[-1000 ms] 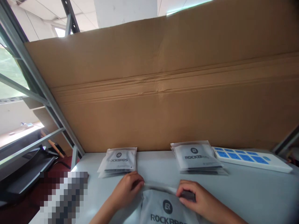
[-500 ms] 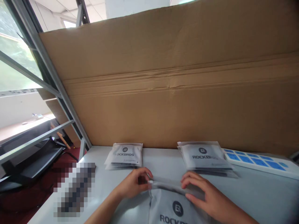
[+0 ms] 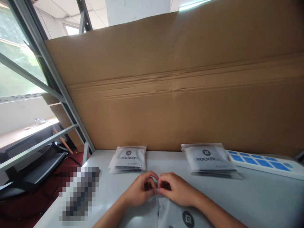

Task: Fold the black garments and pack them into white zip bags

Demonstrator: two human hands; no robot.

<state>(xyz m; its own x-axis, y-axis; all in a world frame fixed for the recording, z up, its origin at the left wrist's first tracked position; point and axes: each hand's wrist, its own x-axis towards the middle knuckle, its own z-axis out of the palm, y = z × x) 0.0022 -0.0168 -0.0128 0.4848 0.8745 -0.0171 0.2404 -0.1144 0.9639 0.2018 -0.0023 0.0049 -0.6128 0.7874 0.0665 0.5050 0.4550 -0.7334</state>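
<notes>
A grey ROCKBROS pouch (image 3: 177,215) lies on the pale table (image 3: 249,196) right in front of me, its lower part cut off by the frame. My left hand (image 3: 141,190) and my right hand (image 3: 177,188) meet at the pouch's top left corner, fingers curled and pinching its upper edge. Two stacks of the same pouches lie further back: a small stack (image 3: 128,159) on the left and a bigger stack (image 3: 209,160) on the right.
A large brown cardboard sheet (image 3: 185,95) stands upright along the table's far edge. A white strip with blue squares (image 3: 263,163) lies at the right. A grey metal rack frame (image 3: 47,82) rises at the left, with a blurred patch (image 3: 79,196) near the table's left edge.
My right hand has slid left along the pouch's top edge and now touches my left hand at the corner. The view has shifted slightly.
</notes>
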